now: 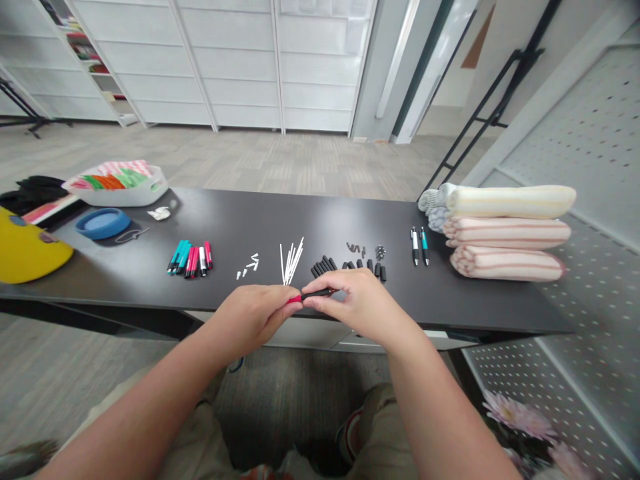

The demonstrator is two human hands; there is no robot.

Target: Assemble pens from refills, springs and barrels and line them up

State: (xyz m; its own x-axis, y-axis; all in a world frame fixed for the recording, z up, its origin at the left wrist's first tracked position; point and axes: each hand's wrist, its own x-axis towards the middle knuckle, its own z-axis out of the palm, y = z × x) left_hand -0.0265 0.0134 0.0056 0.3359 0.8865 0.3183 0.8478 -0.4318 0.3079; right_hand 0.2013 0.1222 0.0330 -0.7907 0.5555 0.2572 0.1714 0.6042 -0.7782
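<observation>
Black table (300, 213). Ref: white refills (291, 261). Left of them: white tips (249, 266), coloured barrels (190, 258), blue dish (103, 223), tray (120, 195). Right of them: black grips (325, 265), springs (380, 252), two pens (419, 245), stacked towels (505, 233).

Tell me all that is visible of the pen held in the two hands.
The pen is slim and looks plastic: a red part on the left, a black part on the right. It lies almost level, above the near edge of the black table. The left hand pinches the red end, the right hand the black end.
</observation>
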